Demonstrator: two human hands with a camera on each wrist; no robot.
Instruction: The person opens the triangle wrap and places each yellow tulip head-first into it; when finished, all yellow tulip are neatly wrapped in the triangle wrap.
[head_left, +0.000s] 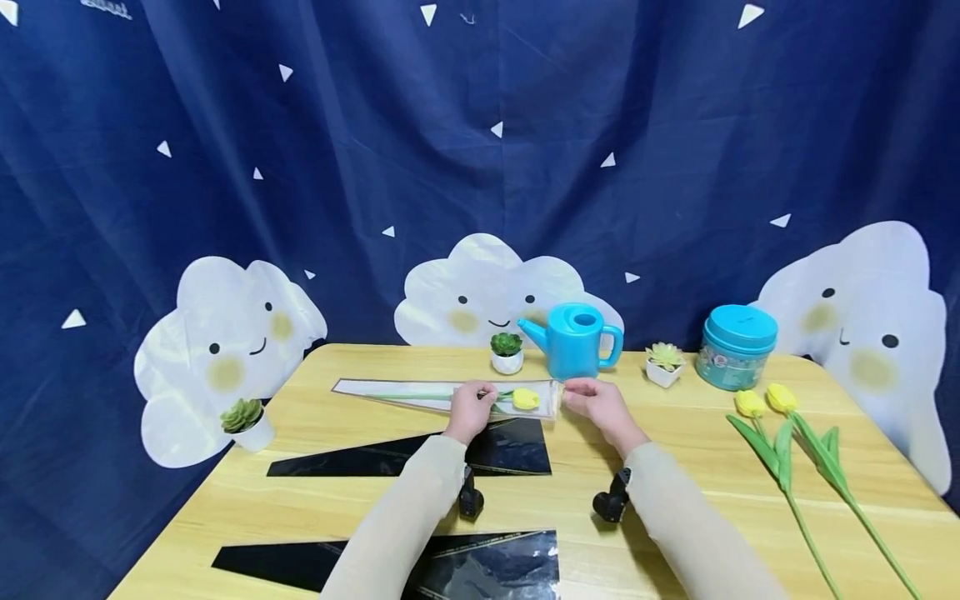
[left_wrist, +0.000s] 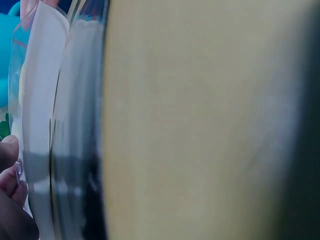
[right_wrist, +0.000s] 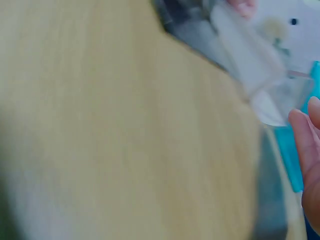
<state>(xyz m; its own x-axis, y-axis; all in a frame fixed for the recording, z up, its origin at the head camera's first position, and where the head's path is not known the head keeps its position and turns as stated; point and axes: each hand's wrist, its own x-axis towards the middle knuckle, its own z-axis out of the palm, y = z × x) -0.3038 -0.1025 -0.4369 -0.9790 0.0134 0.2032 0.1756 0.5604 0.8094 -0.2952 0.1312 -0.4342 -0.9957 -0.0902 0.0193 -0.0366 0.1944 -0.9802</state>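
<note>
Cloth (head_left: 337, 125) in dark blue, with white clouds and little triangles, hangs at the back. In front of it is a pale yellow wooden table (head_left: 675, 433). Two shiny black pointy plastic sheets (head_left: 510, 450) lie on it, one nearer the person. Two yellow tulips with long green stems (head_left: 783, 458) lie on the right side. Behind the sheets is a long clear plastic sleeve with a white back (head_left: 427, 387), and a third yellow tulip (head_left: 525, 399) lies in it. A bright blue plastic watering can (head_left: 573, 342) and a round blue-green tub (head_left: 737, 350) stand near the back. The left hand (head_left: 471, 410) pinches the sleeve just beside the flower. The right hand (head_left: 600, 404) has its fingertips at the wide end, but I cannot tell if they grip it. Three small green plants in white pots (head_left: 507, 361) stand about: beside the can, beside the tub and at the left edge.
</note>
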